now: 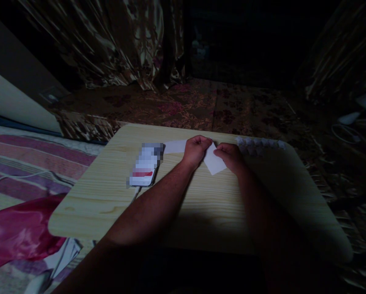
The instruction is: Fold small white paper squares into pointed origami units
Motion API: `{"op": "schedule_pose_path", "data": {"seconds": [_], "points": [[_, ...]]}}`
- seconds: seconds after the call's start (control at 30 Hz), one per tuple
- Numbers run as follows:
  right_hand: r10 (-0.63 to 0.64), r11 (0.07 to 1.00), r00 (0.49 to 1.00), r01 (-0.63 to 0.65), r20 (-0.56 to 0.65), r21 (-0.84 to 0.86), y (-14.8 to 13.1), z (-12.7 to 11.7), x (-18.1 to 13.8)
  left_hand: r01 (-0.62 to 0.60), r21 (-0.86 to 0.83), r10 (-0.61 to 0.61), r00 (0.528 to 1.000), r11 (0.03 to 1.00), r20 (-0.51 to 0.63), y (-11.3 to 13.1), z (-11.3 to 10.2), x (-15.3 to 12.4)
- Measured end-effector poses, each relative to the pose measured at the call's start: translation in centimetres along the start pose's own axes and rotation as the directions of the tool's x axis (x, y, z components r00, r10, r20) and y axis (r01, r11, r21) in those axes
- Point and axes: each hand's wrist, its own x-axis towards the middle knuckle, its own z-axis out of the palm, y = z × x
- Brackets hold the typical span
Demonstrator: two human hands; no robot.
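Left hand: your left hand (196, 150) is curled almost closed, with thumb and fingertips pinched on the upper left edge of the small white paper square (216, 164).
Right hand: your right hand (231, 157) is curled the same way and pinches the upper right edge of the paper square. Your two hands nearly meet over its top corner.
Paper square: it is turned like a diamond with its lower corner pointing toward you. It is low over the far middle of the pale wooden tabletop (201, 204), and you cannot tell whether it touches the wood.
Strip: a flat white paper strip (174, 146) lies just left of the paper square, partly hidden by your left hand.
Folded pieces: a row of small white folded paper pieces (260, 143) lies just right of the paper square, along the far edge.
Device: a white rectangular device with a red band (144, 167), blurred, lies farther left of the paper square, beyond the strip.
Cloth: a shiny pink cloth (17, 228) lies well left of the paper square, off the tabletop.
Curtain: a glossy brown patterned curtain (109, 45) hangs well beyond the paper square.
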Motion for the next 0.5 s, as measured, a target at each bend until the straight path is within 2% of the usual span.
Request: {"op": "schedule_pose_path", "data": {"seconds": [0.4, 0.5], "points": [[0.004, 1.0, 1.0, -0.004, 0.027, 0.003, -0.47, 0.12, -0.19, -0.02, -0.102, 0.015, 0.999, 0.995, -0.047, -0.19, -0.04, 0.4], [0.025, 0.999, 1.0, -0.025, 0.004, 0.021, -0.41, 0.23, -0.11, -0.023, -0.073, 0.021, 0.999, 0.997, -0.029, -0.1, 0.02, 0.28]]}}
